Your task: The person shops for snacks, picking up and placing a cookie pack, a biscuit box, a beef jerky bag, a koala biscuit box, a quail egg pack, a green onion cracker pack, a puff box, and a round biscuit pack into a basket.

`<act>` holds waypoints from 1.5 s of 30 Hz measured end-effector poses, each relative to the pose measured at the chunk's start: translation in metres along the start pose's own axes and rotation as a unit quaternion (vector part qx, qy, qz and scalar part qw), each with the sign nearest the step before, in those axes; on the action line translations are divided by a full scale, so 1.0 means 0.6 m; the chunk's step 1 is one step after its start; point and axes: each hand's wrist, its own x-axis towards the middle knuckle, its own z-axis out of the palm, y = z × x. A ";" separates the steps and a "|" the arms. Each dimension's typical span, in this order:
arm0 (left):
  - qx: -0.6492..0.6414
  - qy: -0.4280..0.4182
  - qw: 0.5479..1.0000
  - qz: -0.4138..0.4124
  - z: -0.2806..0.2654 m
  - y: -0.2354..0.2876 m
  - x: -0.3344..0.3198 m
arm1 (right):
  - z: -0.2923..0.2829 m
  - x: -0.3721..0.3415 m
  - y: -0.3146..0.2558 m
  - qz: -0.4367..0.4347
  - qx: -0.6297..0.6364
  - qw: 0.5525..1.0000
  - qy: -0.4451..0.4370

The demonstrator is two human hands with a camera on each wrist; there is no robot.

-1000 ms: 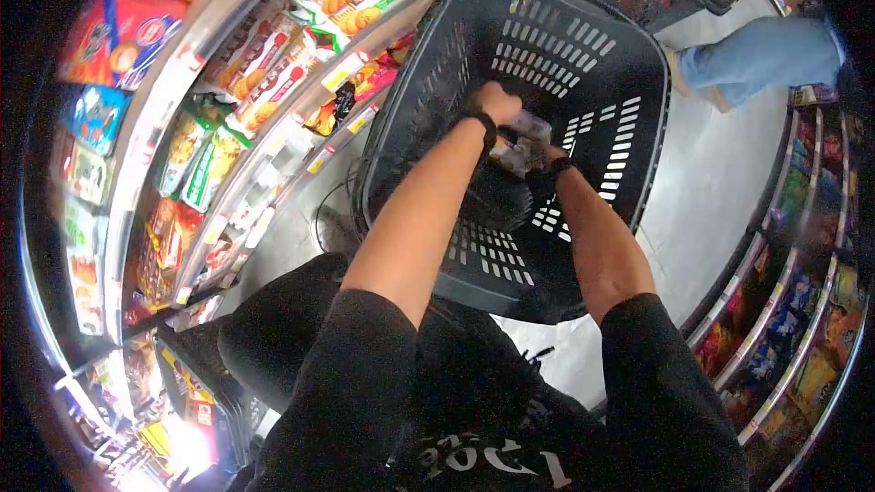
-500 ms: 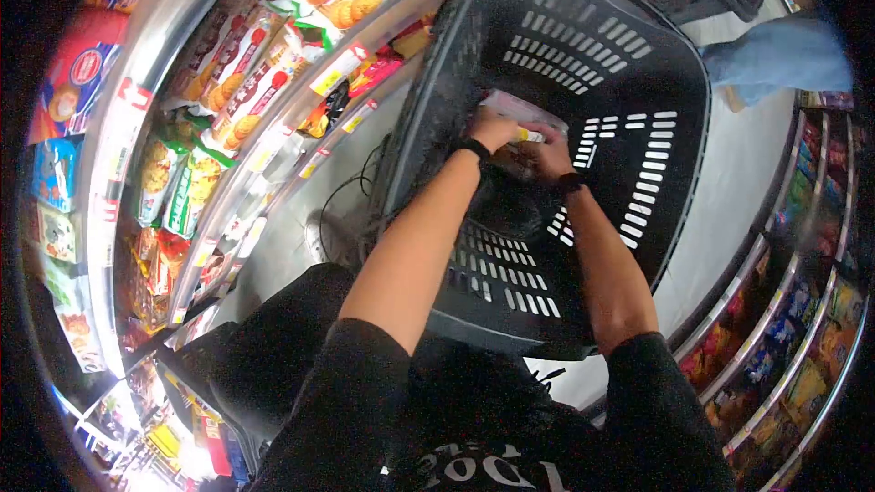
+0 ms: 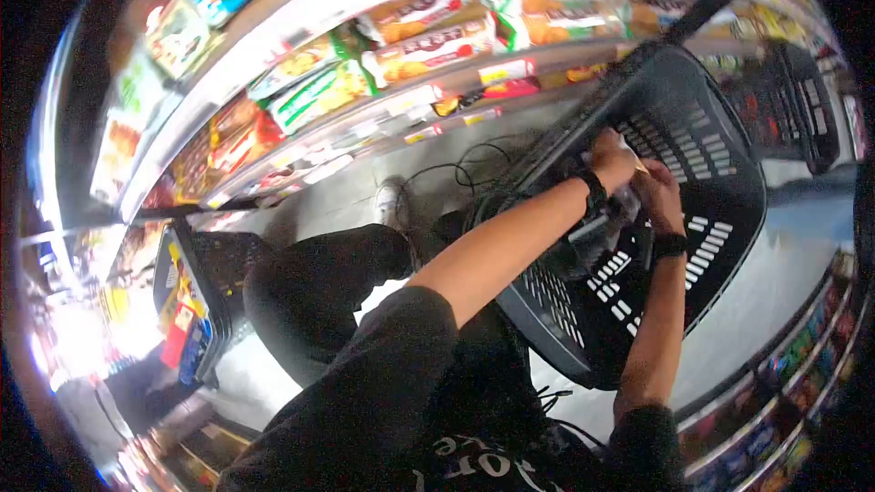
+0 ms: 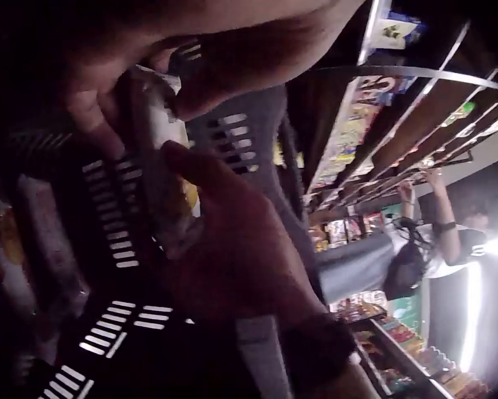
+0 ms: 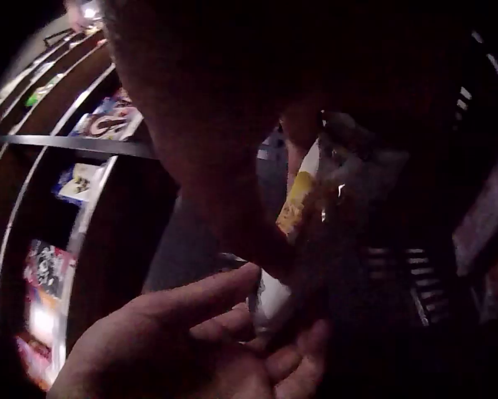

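Note:
Inside a black shopping basket [image 3: 747, 219], both hands meet on one slim packet [image 4: 159, 145] in white film with yellow print. My left hand [image 3: 612, 162] grips it from above, thumb and fingers on either side in the left wrist view. The right hand [image 5: 207, 345] curls thumb and fingers round the packet's lower end in the right wrist view. Much of the packet is dark or covered by the hands. More wrapped packs [image 4: 49, 229] stand beside it in the basket's shadow.
Snack shelves [image 3: 383, 46] run along the left and top, and another shelf rack [image 3: 775, 401] is at lower right. A second basket [image 3: 797, 105] stands beyond mine. A dark crate [image 3: 205, 292] sits at left, a cable [image 3: 456, 164] lies on the floor. Another person [image 4: 415, 249] reaches toward shelves.
The head view has swung left, so the basket and hands now appear farther right and the shelf fills the top. Both hands stay together on the packet inside the basket.

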 end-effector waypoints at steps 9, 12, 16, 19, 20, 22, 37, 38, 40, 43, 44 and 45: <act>0.002 -0.158 0.971 0.181 -0.226 0.202 -0.253 | 0.058 -0.132 -0.197 -0.074 -0.064 0.963 -0.251; -0.005 -0.126 0.977 0.175 -0.299 0.201 -0.308 | 0.134 -0.160 -0.206 -0.072 -0.055 0.950 -0.300; -0.017 -0.084 0.993 0.087 -0.365 0.170 -0.323 | 0.220 -0.184 -0.203 -0.055 -0.058 0.945 -0.318; -0.026 -0.081 0.996 0.021 -0.389 0.166 -0.319 | 0.246 -0.177 -0.178 -0.049 -0.047 0.951 -0.302; -0.024 -0.075 0.996 0.029 -0.392 0.166 -0.315 | 0.252 -0.175 -0.180 -0.054 -0.058 0.951 -0.298; -0.028 -0.051 0.997 0.044 -0.393 0.178 -0.315 | 0.270 -0.177 -0.176 -0.055 -0.014 0.961 -0.272; -0.137 -0.055 0.986 0.072 -0.426 0.173 -0.328 | 0.274 -0.195 -0.177 -0.043 0.034 0.953 -0.297; -0.149 -0.079 0.983 0.078 -0.439 0.178 -0.335 | 0.272 -0.194 -0.168 -0.064 0.024 0.960 -0.273; -0.173 -0.106 0.978 0.039 -0.461 0.184 -0.345 | 0.275 -0.201 -0.174 -0.055 0.016 0.969 -0.242; -0.138 -0.112 0.984 0.020 -0.500 0.199 -0.362 | 0.288 -0.206 -0.191 -0.062 0.031 0.962 -0.264; -0.113 -0.127 0.985 0.020 -0.522 0.202 -0.364 | 0.301 -0.206 -0.198 -0.060 0.042 0.956 -0.283; -0.089 -0.141 0.986 0.016 -0.544 0.204 -0.365 | 0.313 -0.206 -0.206 -0.060 0.026 0.952 -0.300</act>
